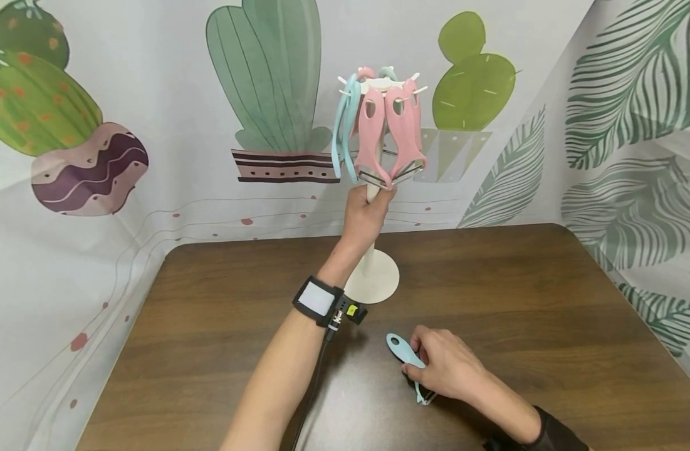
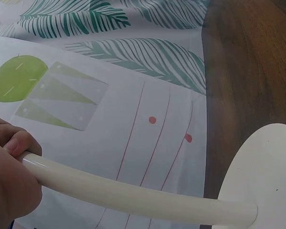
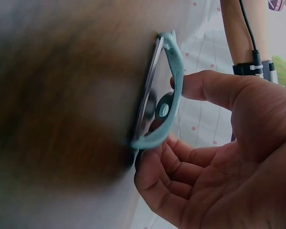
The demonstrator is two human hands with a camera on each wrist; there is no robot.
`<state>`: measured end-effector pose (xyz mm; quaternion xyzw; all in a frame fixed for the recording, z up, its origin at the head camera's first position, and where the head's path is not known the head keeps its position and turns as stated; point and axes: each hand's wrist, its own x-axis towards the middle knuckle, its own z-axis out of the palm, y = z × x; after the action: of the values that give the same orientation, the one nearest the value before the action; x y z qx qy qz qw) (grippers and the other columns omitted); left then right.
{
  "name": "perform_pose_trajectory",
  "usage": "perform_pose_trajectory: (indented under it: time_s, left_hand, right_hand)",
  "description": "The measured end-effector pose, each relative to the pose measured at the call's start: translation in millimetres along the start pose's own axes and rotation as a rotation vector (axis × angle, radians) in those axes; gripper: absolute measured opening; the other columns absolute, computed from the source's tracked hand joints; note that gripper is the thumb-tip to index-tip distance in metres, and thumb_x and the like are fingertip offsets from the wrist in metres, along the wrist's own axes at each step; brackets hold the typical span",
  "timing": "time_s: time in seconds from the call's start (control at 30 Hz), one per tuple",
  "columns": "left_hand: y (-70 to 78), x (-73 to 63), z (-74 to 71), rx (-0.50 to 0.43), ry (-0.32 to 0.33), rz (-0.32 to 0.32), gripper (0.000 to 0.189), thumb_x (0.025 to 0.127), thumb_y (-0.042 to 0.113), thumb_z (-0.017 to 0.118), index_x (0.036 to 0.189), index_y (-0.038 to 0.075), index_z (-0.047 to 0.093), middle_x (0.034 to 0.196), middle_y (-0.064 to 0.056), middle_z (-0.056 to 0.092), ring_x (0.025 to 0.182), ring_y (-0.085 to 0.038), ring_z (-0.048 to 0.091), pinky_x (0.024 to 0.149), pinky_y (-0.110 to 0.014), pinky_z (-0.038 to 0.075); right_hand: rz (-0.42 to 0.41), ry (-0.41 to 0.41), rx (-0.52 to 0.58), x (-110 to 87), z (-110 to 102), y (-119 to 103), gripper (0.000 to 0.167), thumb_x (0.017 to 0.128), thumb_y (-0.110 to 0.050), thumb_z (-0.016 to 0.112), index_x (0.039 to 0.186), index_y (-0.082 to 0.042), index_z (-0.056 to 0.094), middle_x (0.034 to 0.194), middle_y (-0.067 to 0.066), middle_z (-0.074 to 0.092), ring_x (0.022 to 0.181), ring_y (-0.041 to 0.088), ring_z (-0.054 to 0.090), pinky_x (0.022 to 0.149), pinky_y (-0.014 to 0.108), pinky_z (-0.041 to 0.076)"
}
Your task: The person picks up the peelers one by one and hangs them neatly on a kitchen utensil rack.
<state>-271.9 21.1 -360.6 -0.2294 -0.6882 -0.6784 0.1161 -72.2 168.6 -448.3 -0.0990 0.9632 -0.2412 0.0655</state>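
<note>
A white stand [image 1: 373, 285] with a round base and a ring of hooks stands at the back of the table. My left hand [image 1: 367, 213] grips its pole [image 2: 133, 193] just below the hanging peelers. Pink peelers [image 1: 370, 134] face me on the hooks, and light blue peelers [image 1: 351, 116] hang at the left side. Parts of pink and green handles show behind them. Nearer the front, my right hand [image 1: 449, 366] pinches a light blue peeler [image 1: 402, 348] between thumb and fingers, low over the table. Its blade frame [image 3: 178, 71] shows in the right wrist view.
The brown wooden table [image 1: 237, 294] has rounded far corners. Behind it hangs a white cloth [image 1: 181, 125] printed with cacti and leaves. A black wrist strap [image 1: 316, 299] with a cable runs along my left forearm, left of the right hand.
</note>
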Motion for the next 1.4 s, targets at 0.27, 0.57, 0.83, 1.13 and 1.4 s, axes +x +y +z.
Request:
perform_pose_trajectory:
  time_s: [0.27, 0.57, 0.83, 1.13, 1.4]
  left_hand:
    - [-0.4, 0.2, -1.9, 0.010, -0.001, -0.003, 0.049, 0.095, 0.033, 0.055, 0.052, 0.014, 0.040, 0.043, 0.005, 0.032, 0.039, -0.010, 0.027, 0.037, -0.027, 0.020]
    - [0.8, -0.2, -2.3, 0.003, 0.005, -0.015, 0.050, 0.095, 0.032, 0.056, 0.051, 0.014, 0.039, 0.042, 0.005, 0.032, 0.038, -0.010, 0.027, 0.037, -0.027, 0.020]
    - [0.9, 0.4, -1.1, 0.001, 0.005, -0.005, 0.051, 0.094, 0.031, 0.056, 0.050, 0.013, 0.038, 0.042, 0.005, 0.031, 0.039, -0.010, 0.026, 0.037, -0.026, 0.019]
    - [0.9, 0.9, -1.1, -0.003, 0.005, 0.005, 0.050, 0.095, 0.030, 0.055, 0.051, 0.013, 0.039, 0.042, 0.005, 0.031, 0.039, -0.010, 0.026, 0.037, -0.027, 0.019]
    - [-0.9, -0.2, -0.5, -0.008, 0.006, -0.011, 0.050, 0.094, 0.032, 0.056, 0.050, 0.014, 0.038, 0.043, 0.005, 0.031, 0.039, -0.011, 0.026, 0.037, -0.027, 0.020]
  right_hand:
    - [0.005, 0.025, -0.029, 0.8, 0, 0, 0.026, 0.069, -0.028, 0.080, 0.080, -0.022, 0.057, 0.064, -0.010, 0.051, 0.053, 0.003, 0.042, 0.046, 0.021, 0.034]
    - [0.017, 0.036, -0.037, 1.7, -2, 0, 0.025, 0.068, -0.027, 0.079, 0.078, -0.024, 0.056, 0.067, -0.010, 0.049, 0.055, 0.004, 0.042, 0.047, 0.021, 0.034]
    - [0.060, 0.047, 0.022, 5.0, -19, 7, 0.025, 0.072, -0.024, 0.079, 0.086, -0.023, 0.059, 0.069, -0.008, 0.054, 0.055, 0.006, 0.047, 0.049, 0.023, 0.038]
    - [0.005, 0.132, 0.027, 12.4, -45, 15, 0.024, 0.073, -0.021, 0.077, 0.089, -0.021, 0.060, 0.075, -0.007, 0.058, 0.062, 0.007, 0.049, 0.054, 0.023, 0.039]
    - [-0.020, 0.176, 0.030, 22.6, -65, 16, 0.023, 0.076, -0.022, 0.075, 0.092, -0.018, 0.060, 0.076, -0.005, 0.060, 0.065, 0.009, 0.051, 0.058, 0.024, 0.042]
